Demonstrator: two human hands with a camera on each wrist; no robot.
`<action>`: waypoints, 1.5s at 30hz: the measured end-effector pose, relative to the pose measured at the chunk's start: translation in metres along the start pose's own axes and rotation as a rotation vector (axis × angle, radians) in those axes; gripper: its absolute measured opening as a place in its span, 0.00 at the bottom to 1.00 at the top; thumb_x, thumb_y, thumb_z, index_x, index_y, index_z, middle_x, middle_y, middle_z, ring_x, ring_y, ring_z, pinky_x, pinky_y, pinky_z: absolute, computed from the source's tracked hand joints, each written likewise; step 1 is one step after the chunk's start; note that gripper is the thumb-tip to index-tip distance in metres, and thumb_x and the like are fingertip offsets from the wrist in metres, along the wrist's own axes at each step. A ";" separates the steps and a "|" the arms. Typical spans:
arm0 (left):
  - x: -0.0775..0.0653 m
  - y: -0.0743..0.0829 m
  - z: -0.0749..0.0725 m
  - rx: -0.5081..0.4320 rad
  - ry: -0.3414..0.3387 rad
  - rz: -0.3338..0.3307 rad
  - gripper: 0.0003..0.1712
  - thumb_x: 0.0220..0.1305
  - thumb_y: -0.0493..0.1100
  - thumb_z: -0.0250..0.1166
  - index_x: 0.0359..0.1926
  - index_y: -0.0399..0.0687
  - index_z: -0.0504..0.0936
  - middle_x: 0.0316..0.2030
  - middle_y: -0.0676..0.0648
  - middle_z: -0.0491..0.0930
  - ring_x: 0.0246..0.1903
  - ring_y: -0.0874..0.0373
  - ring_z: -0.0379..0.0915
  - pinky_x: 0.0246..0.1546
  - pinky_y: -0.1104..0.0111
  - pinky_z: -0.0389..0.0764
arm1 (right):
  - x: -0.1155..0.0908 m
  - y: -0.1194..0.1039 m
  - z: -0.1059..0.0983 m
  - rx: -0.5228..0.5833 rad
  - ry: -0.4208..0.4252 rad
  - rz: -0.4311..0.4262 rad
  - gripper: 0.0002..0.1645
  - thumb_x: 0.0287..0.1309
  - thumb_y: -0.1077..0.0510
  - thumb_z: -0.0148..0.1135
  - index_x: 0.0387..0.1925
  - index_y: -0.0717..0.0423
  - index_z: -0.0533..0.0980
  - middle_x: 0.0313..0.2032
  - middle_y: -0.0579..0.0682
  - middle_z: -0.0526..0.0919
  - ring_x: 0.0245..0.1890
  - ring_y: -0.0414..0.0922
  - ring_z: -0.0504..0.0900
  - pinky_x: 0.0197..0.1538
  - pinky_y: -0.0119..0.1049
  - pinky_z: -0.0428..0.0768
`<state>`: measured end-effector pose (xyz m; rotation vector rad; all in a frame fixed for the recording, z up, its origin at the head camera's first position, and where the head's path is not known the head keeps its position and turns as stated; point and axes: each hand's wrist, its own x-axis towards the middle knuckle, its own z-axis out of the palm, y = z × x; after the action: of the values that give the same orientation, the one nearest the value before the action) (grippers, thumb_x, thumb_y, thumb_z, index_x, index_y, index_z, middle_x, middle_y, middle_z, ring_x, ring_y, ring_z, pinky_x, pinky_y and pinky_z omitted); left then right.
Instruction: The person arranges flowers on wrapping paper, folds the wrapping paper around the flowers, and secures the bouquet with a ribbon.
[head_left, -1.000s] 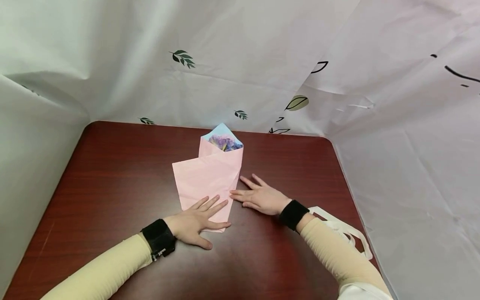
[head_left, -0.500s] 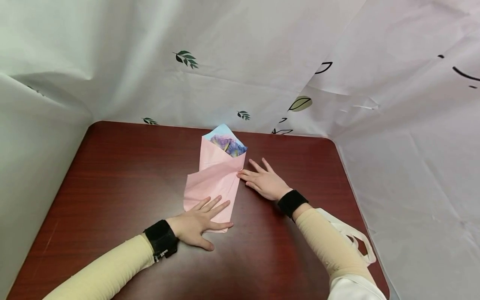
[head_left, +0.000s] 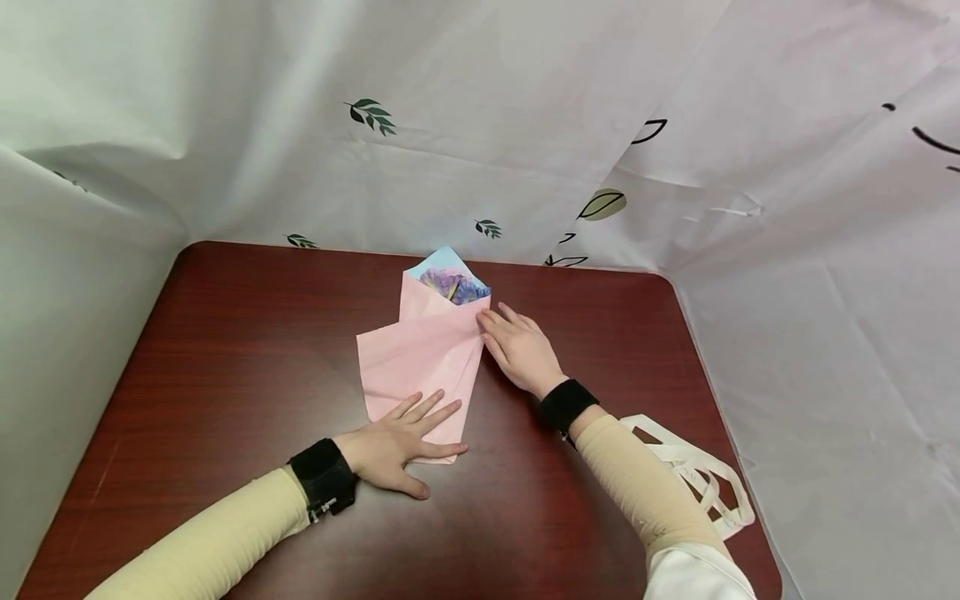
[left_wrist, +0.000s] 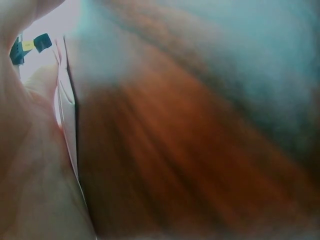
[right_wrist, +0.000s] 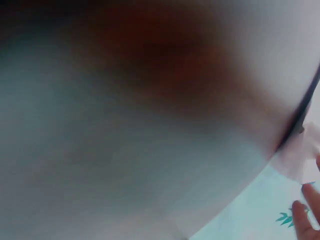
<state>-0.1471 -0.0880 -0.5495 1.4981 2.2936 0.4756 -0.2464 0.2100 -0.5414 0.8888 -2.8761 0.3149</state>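
Observation:
Pink wrapping paper [head_left: 412, 358] lies folded on the table around purple and blue flowers [head_left: 453, 286], with a light blue inner sheet [head_left: 447, 257] showing at the top. Across the paper's lower part rests my left hand [head_left: 393, 446], flat with fingers spread. In the left wrist view the paper's edge [left_wrist: 69, 110] runs beside that hand. My right hand [head_left: 521, 350] touches the right edge of the paper just below the flowers, its fingers fairly straight and close together. The right wrist view is blurred and catches only some fingers [right_wrist: 305, 220] at its corner.
The dark red-brown table [head_left: 262, 333] meets a pale sheet [head_left: 450, 167] with leaf prints at the back and sides. White loop-like straps [head_left: 697, 457] lie at the table's right edge, partly behind my right forearm.
My right hand has slid up along the paper's right edge and its fingers have drawn together. The loose pink flap dipped and then rose again. My left hand has stayed in place.

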 end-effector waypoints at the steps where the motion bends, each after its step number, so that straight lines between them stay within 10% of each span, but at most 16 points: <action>1: 0.000 0.000 0.000 0.001 0.000 -0.001 0.47 0.63 0.68 0.70 0.81 0.71 0.67 0.86 0.40 0.42 0.84 0.34 0.31 0.79 0.39 0.42 | 0.002 -0.001 0.001 -0.019 -0.033 0.009 0.30 0.84 0.47 0.49 0.77 0.54 0.72 0.74 0.53 0.75 0.78 0.58 0.66 0.75 0.56 0.67; 6: 0.000 0.000 -0.001 -0.002 -0.009 -0.005 0.47 0.63 0.68 0.69 0.81 0.71 0.67 0.86 0.40 0.42 0.84 0.35 0.31 0.79 0.39 0.42 | 0.008 -0.010 0.005 -0.039 -0.220 0.050 0.34 0.86 0.44 0.44 0.83 0.53 0.62 0.80 0.54 0.63 0.82 0.60 0.55 0.80 0.56 0.58; 16: 0.001 -0.001 0.002 0.008 0.004 -0.005 0.47 0.62 0.68 0.70 0.81 0.72 0.68 0.86 0.40 0.43 0.84 0.35 0.32 0.79 0.40 0.42 | 0.008 0.001 0.008 -0.061 -0.329 0.229 0.36 0.86 0.39 0.40 0.85 0.47 0.57 0.83 0.46 0.58 0.84 0.61 0.49 0.81 0.62 0.50; 33: 0.001 -0.002 0.003 -0.018 0.019 0.015 0.47 0.63 0.67 0.71 0.81 0.70 0.68 0.86 0.39 0.44 0.83 0.34 0.33 0.78 0.38 0.43 | 0.047 0.007 0.000 -0.212 -0.342 0.378 0.32 0.87 0.44 0.39 0.80 0.53 0.67 0.78 0.52 0.69 0.81 0.62 0.56 0.78 0.64 0.58; 40: 0.004 -0.001 0.003 0.000 -0.016 -0.004 0.46 0.64 0.68 0.69 0.82 0.72 0.66 0.86 0.42 0.41 0.84 0.37 0.30 0.79 0.40 0.41 | 0.031 -0.014 -0.009 -0.140 -0.302 0.474 0.38 0.86 0.45 0.42 0.83 0.65 0.56 0.81 0.61 0.62 0.82 0.62 0.54 0.78 0.60 0.60; 45: 0.001 -0.003 0.000 -0.016 -0.015 -0.006 0.46 0.65 0.69 0.68 0.82 0.71 0.67 0.86 0.41 0.42 0.84 0.36 0.30 0.79 0.39 0.41 | 0.010 -0.046 -0.008 -0.068 -0.328 0.353 0.40 0.85 0.44 0.44 0.85 0.60 0.52 0.84 0.58 0.54 0.83 0.61 0.49 0.79 0.61 0.56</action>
<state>-0.1494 -0.0879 -0.5512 1.4823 2.2767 0.4792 -0.2277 0.1691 -0.5239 0.4512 -3.3234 0.1053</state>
